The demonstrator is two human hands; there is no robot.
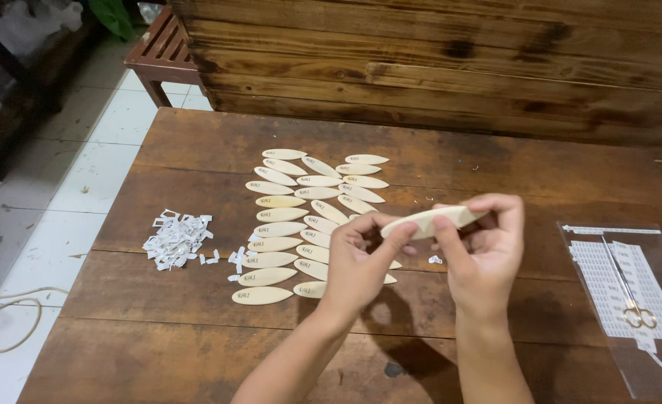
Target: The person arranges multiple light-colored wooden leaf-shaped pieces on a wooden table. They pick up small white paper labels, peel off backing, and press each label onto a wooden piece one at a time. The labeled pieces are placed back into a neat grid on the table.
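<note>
Both hands hold one pale, leaf-shaped wooden piece (436, 220) above the dark wooden table (495, 168). My right hand (482, 251) grips its right end between thumb and fingers. My left hand (361, 258) pinches its left end, thumb pressed on the surface. Beneath and left of the hands, several matching pale wooden pieces (293, 217) lie in rows, each with a small label on it.
A heap of small white paper scraps (175, 239) lies at the left of the table. At the right a clear plastic sleeve (630, 299) holds a white sticker sheet, with small scissors (634, 303) on top. A wooden wall stands behind; a white cord lies on the tiled floor.
</note>
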